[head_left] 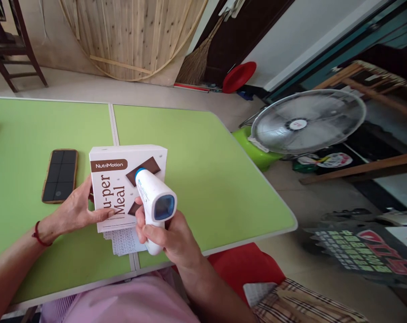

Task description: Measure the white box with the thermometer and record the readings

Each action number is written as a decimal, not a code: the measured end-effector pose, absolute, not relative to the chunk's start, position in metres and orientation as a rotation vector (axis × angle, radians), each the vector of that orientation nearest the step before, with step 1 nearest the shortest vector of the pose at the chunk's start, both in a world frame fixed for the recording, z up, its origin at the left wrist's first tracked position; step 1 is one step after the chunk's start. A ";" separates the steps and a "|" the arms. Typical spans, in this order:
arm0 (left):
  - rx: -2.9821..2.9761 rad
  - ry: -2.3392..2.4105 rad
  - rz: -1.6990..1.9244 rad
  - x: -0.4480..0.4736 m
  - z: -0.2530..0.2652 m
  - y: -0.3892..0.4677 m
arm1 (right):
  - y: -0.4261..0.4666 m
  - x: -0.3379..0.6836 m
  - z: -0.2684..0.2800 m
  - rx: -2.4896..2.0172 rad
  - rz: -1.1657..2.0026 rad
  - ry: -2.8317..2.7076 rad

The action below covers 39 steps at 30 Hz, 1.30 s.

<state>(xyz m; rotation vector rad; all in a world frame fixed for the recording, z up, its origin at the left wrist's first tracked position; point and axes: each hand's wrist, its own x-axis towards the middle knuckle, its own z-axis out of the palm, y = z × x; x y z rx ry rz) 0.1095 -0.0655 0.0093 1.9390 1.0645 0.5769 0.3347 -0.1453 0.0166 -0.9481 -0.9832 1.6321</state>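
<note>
My left hand grips the left side of a white box printed "NutriMotion" and "Meal", its thumb across the front. My right hand is wrapped round the handle of a white infrared thermometer with a blue tip and a dark screen facing me. The thermometer's tip is over the chocolate picture on the box; whether it touches cannot be told. Below the box, a sheet of paper with handwriting shows partly on the green table. A phone with dark screen lies left of my left hand.
A seam crosses the tabletop. Beyond its right edge stands a fan with a green base. A red stool is by the near edge at my right. A chair and a round wooden board stand at the back.
</note>
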 end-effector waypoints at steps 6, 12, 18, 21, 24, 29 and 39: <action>1.868 1.132 0.516 0.105 0.008 -0.065 | -0.126 0.388 0.022 -1.014 1.003 -1.175; 1.869 1.054 0.513 0.104 0.009 -0.065 | -0.073 0.447 0.009 -1.405 0.621 -1.714; 1.861 1.030 0.498 0.102 0.013 -0.066 | -0.067 0.450 -0.029 -1.449 0.463 -2.087; 1.888 1.029 0.491 0.101 0.015 -0.063 | -0.069 0.450 -0.030 -1.391 0.481 -2.129; 1.907 1.017 0.502 0.102 0.017 -0.062 | -0.070 0.452 -0.026 -1.352 0.500 -2.141; 1.746 1.006 0.516 0.104 0.021 -0.062 | -0.071 0.457 -0.028 -1.503 0.479 -2.267; 1.655 1.212 0.714 0.093 0.023 -0.056 | -0.073 0.459 -0.024 -1.611 0.550 -2.315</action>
